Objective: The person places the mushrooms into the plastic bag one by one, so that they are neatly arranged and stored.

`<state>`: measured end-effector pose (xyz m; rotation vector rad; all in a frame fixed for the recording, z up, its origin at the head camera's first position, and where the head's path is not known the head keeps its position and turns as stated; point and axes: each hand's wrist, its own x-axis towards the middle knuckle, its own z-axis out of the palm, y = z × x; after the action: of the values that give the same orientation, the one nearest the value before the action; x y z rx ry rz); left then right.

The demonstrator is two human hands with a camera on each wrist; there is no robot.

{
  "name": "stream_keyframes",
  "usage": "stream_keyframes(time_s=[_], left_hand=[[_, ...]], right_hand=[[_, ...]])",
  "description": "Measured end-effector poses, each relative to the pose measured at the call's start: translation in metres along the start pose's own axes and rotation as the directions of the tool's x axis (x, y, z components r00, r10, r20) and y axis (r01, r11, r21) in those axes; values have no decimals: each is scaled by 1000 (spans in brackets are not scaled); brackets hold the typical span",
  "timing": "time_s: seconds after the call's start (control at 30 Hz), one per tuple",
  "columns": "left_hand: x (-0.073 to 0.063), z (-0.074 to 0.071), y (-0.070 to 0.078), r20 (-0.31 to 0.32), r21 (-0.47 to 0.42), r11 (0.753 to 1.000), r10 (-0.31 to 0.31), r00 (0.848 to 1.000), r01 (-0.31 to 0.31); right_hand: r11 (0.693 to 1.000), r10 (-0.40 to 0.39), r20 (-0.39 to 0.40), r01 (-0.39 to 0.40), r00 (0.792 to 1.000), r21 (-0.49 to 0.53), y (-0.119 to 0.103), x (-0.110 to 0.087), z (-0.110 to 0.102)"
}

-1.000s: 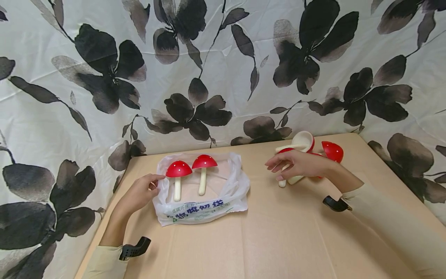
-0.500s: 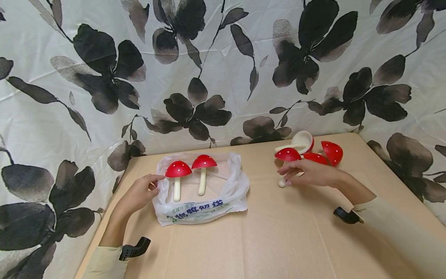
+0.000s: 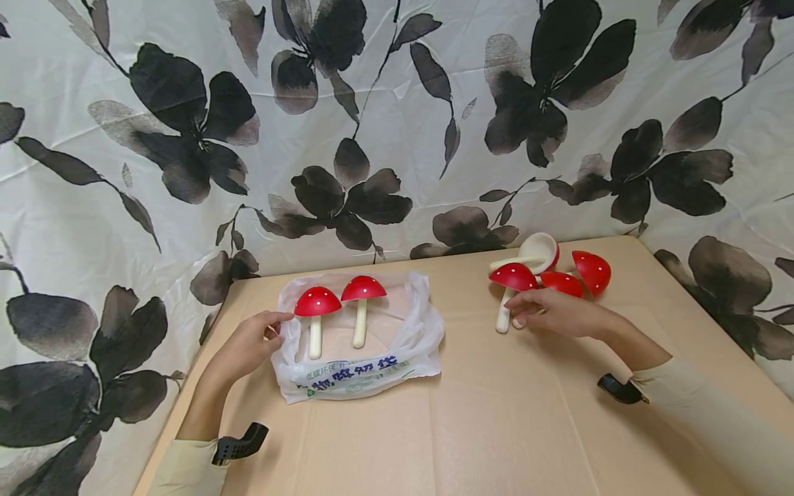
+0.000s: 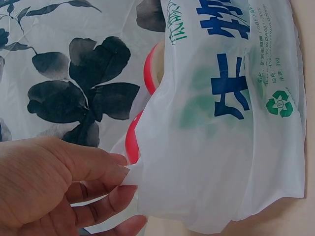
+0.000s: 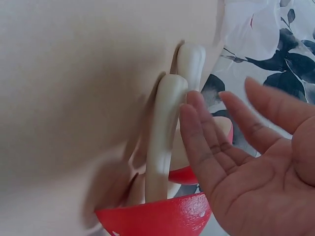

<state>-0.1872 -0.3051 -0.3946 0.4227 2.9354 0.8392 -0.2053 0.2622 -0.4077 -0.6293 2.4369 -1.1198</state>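
My left hand (image 3: 245, 344) pinches the rim of a white plastic bag (image 4: 187, 162) between thumb and fingertips. Two toy mushrooms with red, white-dotted caps lie in the bag's mouth: a left mushroom (image 3: 317, 303) and a right mushroom (image 3: 363, 288). Over at the right, my right hand (image 3: 558, 313) is held beside a front mushroom (image 3: 512, 277), its fingers loosely bent. In the right wrist view, those fingers are spread apart near two pale stems (image 5: 167, 128), with nothing between fingers and thumb. The hand partly covers the pile in the head view.
Around the front mushroom lie an upturned mushroom (image 3: 538, 251) showing its pale hollow cap, a red cap (image 3: 561, 282) and another red cap (image 3: 592, 272). A floral cloth (image 3: 434, 124) hangs behind the light wooden table (image 3: 484, 427).
My right hand has drawn back from over the pile, down and to the right, uncovering the front mushroom. My left hand and the bag stay in place.
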Motion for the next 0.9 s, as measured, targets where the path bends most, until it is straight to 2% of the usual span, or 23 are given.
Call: stream_keyframes(time_s=[0.2, 0.5, 0.77, 0.9], left_hand=[[0, 0, -2, 1, 8, 1000, 11, 1000, -11], [0, 0, -3, -2, 13, 1000, 18, 1000, -18], [-1, -2, -1, 1, 12, 1000, 8, 1000, -8], [-1, -2, -2, -1, 12, 1000, 10, 1000, -10]], right_hand=[[997, 1, -35, -4, 999, -76, 1, 2, 3], [989, 101, 1, -100, 995, -104, 0, 7, 8], [983, 112, 20, -107, 994, -150, -1, 15, 13], [977, 93, 13, -89, 996, -193, -3, 19, 15]])
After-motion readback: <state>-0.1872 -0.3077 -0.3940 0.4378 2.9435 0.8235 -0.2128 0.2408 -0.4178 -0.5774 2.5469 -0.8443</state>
